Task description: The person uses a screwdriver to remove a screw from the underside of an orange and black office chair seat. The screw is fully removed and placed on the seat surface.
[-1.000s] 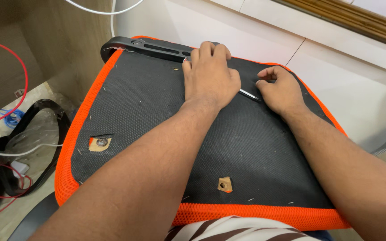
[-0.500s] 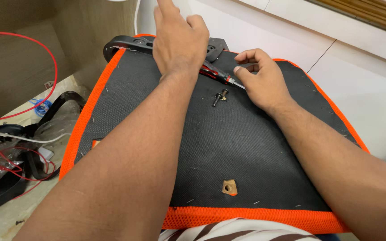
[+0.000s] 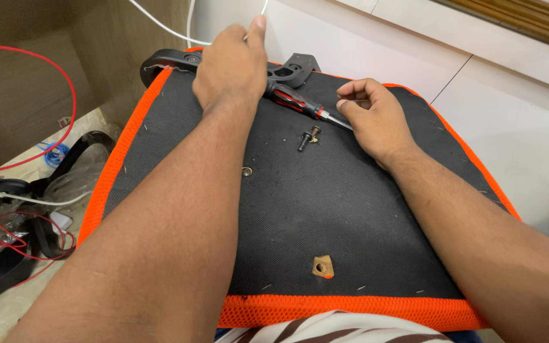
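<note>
The red-and-black screwdriver point(image 3: 297, 101) lies slantwise on the far part of the seat underside point(image 3: 325, 209), handle under the loosely curled left hand point(image 3: 230, 67), tip pinched by the right hand point(image 3: 373, 117), loose bolt point(image 3: 306, 138) just nearer.

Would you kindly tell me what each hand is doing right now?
Left hand: lies on the screwdriver handle, grip cannot be told.
Right hand: curled shut on the screwdriver shaft, over the seat cushion.

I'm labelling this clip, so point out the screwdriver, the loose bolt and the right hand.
screwdriver point(image 3: 295, 100), head view, red and black handle.
loose bolt point(image 3: 304, 140), head view, dark shank.
right hand point(image 3: 376, 121), head view, back of hand.
</note>
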